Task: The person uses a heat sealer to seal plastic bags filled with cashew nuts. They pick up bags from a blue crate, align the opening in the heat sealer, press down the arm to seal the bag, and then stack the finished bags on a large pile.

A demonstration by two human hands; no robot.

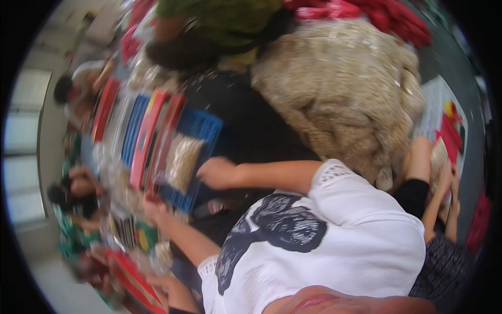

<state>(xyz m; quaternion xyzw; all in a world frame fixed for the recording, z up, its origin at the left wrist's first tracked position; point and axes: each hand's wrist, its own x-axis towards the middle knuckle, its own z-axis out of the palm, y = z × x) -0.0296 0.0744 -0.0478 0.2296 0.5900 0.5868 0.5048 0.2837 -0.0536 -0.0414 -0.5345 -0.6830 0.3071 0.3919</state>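
Note:
A clear packet of pale thin pieces (184,163) lies at a slant on a blue plastic crate (208,125). My right hand (217,173) is beside the packet over the crate's edge, its fingers curled downward; what they grip, if anything, is hidden. At the near corner of the crate, my left hand (153,205) has its fingers drawn together by the end of a red-edged rack (149,138). Blur hides what lies between them.
A big heap of pale packets (340,89) rises at the upper right. Across the top sits a person in a green top (219,23). More people work along the left side, and another person's hands (447,183) hold a packet at the right. Dark cloth (240,118) spreads between heap and crate.

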